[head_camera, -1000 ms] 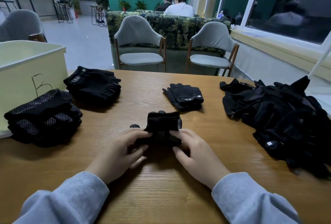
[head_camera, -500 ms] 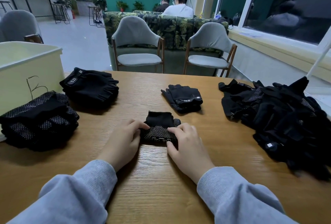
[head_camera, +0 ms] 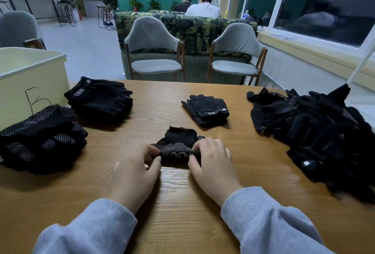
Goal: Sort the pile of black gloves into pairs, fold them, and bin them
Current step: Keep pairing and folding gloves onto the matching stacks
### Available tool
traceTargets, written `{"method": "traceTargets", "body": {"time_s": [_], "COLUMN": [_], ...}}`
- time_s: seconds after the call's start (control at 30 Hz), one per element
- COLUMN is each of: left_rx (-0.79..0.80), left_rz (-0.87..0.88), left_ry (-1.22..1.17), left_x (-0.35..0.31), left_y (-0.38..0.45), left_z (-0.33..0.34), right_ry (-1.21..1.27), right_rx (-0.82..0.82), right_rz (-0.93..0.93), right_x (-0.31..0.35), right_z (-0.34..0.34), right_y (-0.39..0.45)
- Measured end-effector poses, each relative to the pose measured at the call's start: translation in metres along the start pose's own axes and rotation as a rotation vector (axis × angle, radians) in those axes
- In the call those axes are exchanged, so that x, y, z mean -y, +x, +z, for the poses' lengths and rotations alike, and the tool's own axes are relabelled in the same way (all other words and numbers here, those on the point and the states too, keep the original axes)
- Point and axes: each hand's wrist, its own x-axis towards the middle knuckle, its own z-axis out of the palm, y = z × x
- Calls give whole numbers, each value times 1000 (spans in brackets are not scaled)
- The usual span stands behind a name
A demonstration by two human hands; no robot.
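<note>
From the head camera, my left hand and my right hand sit at the lower middle of the frame, each pinching one end of the folded dotted glove pair between thumb and curled fingers. That pair lies flat on the wooden table, its plain black cuff pointing away from me and a small printed label facing up between my thumbs.

At the right edge of the frame the unsorted pile of black gloves sprawls over the table. Just above my hands, slightly right of centre, lies a folded strap glove pair. To the upper left sits a stack of folded strap gloves marked 5.11, and at the far left a stack of folded dotted gloves, touching or just in front of the pale yellow bin, which bears a handwritten letter.

Beyond the table stand two grey chairs, with a leaf-patterned sofa behind them.
</note>
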Motion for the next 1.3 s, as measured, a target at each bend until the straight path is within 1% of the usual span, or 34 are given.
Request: {"method": "traceTargets", "body": {"time_s": [0.07,0.13,0.2,0.27,0.37,0.43,0.5,0.6,0.7,0.77,0.83,0.9,0.93,0.97,1.03,1.1,1.17,1.3], "left_rx": [-10,-33,-50,-72,-95,-116,-135,-167,-178,-177,-146,-55,-1,50,119,126,113,108], "left_rz": [-27,-42,-41,-48,-98,-134,-164,-143,-109,-89,-45,-8,13,47,123,165,192,240], "left_ry": [-105,-187,-265,-352,-494,-624,-688,-670,-629,-615,-604,-573,-545,-506,-412,-365,-348,-268], "left_x": [-3,-4,-6,-8,-12,-15,-16,-15,-11,-8,-6,-5,-3,0,7,13,18,27], "left_y": [-6,-9,-11,-10,-10,-12,-13,-14,-12,-10,-9,-8,-8,-8,-8,-8,-8,-12], "left_z": [2,4,5,6,2,-2,-6,-7,-12,-21,-34,-49,-57,-64,-77,-87,-94,-104], "right_ry": [7,67,136,259,528,593,633,639,636,644,670,681,689,702,736,766,755,733], "right_rx": [-70,-144,-168,-133,-20,-1,19,70,110,63,-34,-118,-124,-90,65,212,296,405], "right_rz": [-5,-18,-61,-99,-107,-154,-219,-313,-339,-322,-282,-235,-219,-209,-201,-207,-228,-259], "right_x": [0,2,4,8,18,24,29,34,36,39,42,47,49,53,60,68,75,92], "right_z": [3,4,5,4,1,2,3,6,8,8,7,5,3,1,-4,-8,-9,-8], "right_y": [-1,-1,-2,-4,-8,-11,-12,-13,-15,-16,-14,-8,-4,2,14,26,36,46]}}
